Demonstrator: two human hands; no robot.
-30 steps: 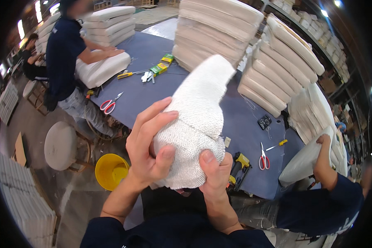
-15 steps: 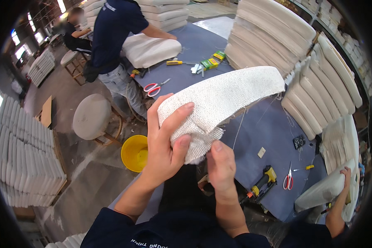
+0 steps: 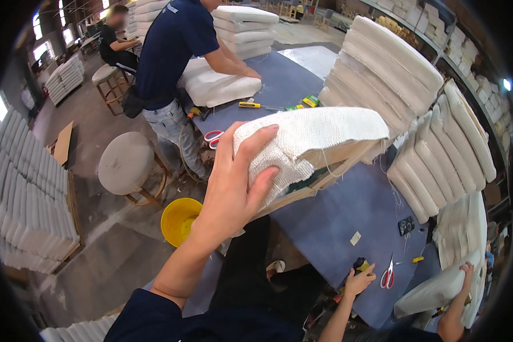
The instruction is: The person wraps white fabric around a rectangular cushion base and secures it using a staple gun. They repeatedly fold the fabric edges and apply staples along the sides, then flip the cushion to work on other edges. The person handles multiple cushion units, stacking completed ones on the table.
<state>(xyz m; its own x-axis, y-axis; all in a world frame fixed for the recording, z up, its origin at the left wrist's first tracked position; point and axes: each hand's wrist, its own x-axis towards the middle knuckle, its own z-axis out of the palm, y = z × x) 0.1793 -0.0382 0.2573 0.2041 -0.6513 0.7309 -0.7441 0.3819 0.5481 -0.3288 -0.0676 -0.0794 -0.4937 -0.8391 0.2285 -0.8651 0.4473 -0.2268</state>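
Observation:
My left hand (image 3: 236,176) grips one end of a curved chair pad (image 3: 319,128) covered in white woven fabric. Fingers lie over its top and the thumb presses the folded fabric at the corner. Along the pad's near side a bare wooden frame edge shows, with loose threads hanging. My right hand (image 3: 358,280) is down at the table's near edge, fingers stretched out over a black and yellow staple gun (image 3: 361,264). Most of the gun is hidden under the hand. Red-handled scissors (image 3: 387,278) lie just right of it.
Stacks of cushions (image 3: 382,85) stand along the blue-grey table (image 3: 336,211). A co-worker (image 3: 179,57) presses a white cushion (image 3: 222,85) at the far left; another's hand (image 3: 467,273) holds a cushion at right. A yellow bucket (image 3: 179,219) and round stool (image 3: 126,162) are on the left.
My right hand has let go of the pad's fabric corner and moved down right to the staple gun. The left hand keeps its hold; the pad has tilted, showing its wooden edge.

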